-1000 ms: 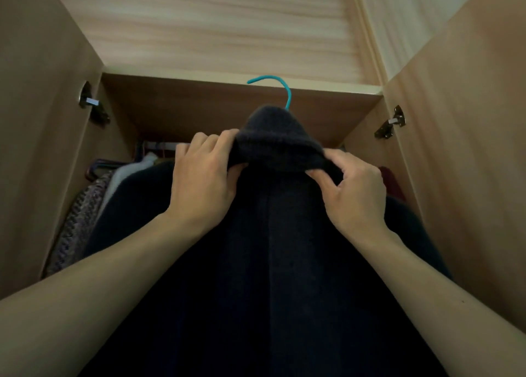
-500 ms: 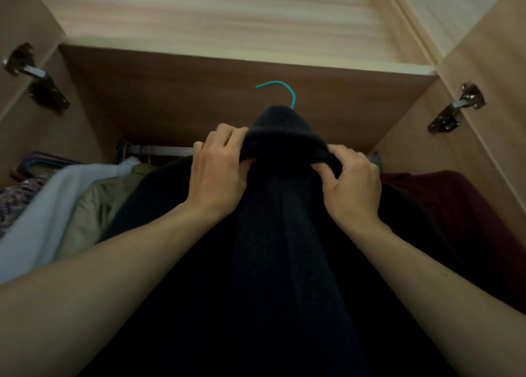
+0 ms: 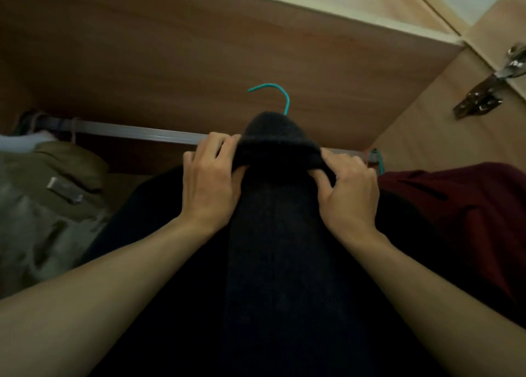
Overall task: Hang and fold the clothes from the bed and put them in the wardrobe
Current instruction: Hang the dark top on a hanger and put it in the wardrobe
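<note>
A dark knitted sweater (image 3: 273, 234) hangs on a teal hanger whose hook (image 3: 277, 94) sticks up out of its rolled collar. My left hand (image 3: 210, 183) grips the left side of the collar and my right hand (image 3: 350, 191) grips the right side. The hook sits above and just in front of the grey wardrobe rail (image 3: 128, 133), not touching it as far as I can tell. The hanger's body is hidden inside the sweater.
An olive-green jacket (image 3: 48, 200) and a white garment (image 3: 20, 143) hang at the left of the rail. A dark red garment (image 3: 466, 214) hangs at the right. A wooden shelf (image 3: 199, 49) spans overhead. The open right door carries a metal hinge (image 3: 484, 94).
The view has moved closer into the wardrobe and tilted up, so the rail now shows. The sweater and hook have come nearer the rail. Both hands keep the same hold.
</note>
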Tool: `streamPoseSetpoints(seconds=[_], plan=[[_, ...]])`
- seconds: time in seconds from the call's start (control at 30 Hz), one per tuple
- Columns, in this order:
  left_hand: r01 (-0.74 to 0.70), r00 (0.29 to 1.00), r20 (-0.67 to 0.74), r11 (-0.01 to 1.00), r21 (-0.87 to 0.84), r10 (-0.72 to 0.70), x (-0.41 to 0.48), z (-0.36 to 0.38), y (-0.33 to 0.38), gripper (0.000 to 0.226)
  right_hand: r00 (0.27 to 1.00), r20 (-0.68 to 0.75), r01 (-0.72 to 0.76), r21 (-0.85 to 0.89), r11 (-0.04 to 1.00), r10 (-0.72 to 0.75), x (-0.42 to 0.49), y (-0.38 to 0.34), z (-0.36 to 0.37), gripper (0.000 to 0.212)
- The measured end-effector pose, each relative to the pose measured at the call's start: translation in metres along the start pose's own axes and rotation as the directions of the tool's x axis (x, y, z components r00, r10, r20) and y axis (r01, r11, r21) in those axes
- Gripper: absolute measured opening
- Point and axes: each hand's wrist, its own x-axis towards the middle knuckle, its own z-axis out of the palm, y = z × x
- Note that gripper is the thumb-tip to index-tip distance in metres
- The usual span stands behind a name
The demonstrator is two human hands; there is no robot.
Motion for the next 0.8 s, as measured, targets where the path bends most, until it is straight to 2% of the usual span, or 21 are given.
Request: streamPoseSetpoints(seconds=[0.13, 0.3, 0.43, 0.57, 0.8], plan=[[0.03, 0.999, 0.033, 1.0, 0.001, -0.03, 0.021, 0.055, -0.011, 0.037, 1.0, 0.026, -0.011, -0.007, 1.0, 0.011, 0.022, 0.033, 0.035, 0.029], [0.188, 0.982, 0.025, 0.977, -0.102, -0.186, 0.006, 0.118, -0.004, 0.042, 0.998, 0.057, 0.016, -0.064, 0.998, -0.012, 0.017, 0.066, 0.057, 0.048], [0.254, 0.967, 0.033, 0.947, -0.199, -0.252, -0.013, 0.161, 0.0, 0.044, 0.992, 0.082, 0.102, -0.121, 0.987, -0.092, 0.011, 0.088, 0.068, 0.044], [0.275, 0.961, 0.045, 0.919, -0.281, -0.274, -0.008, 0.191, 0.002, 0.044, 0.987, 0.116, 0.127, -0.135, 0.983, -0.111, 0.018, 0.108, 0.08, 0.043], [0.325, 0.944, 0.099, 0.839, -0.437, -0.315, -0.022, 0.239, 0.022, 0.042, 0.96, 0.255, 0.202, -0.343, 0.917, -0.116, 0.012, 0.138, 0.081, 0.042]])
